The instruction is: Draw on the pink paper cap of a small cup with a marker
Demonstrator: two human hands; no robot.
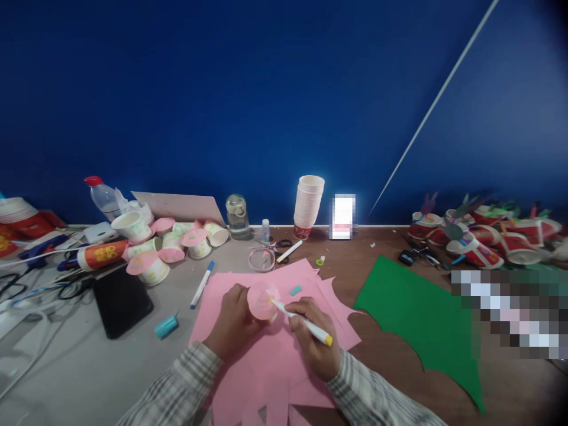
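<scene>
My left hand (231, 324) is closed around a paper cup with a round pink paper piece (261, 300) on it; most of the cup is hidden behind the pink piece and my fingers. In my right hand (318, 342) is a white marker with a yellow end (317, 332), held like a pen. Its tip meets the right part of the pink piece, where faint yellow marks show. Beneath both hands lies pink paper (252, 376) with cut edges. A small teal piece (296, 290) rests on it, just beyond my right hand.
Pink-topped cups (148, 269) are gathered at the left, near a black tablet-like slab (122, 302). A blue-capped marker (202, 285) lies beside the pink paper. At the back stand a glass jar (238, 218) and stacked cups (309, 201). Green paper (412, 313) lies right, before red cups (474, 251).
</scene>
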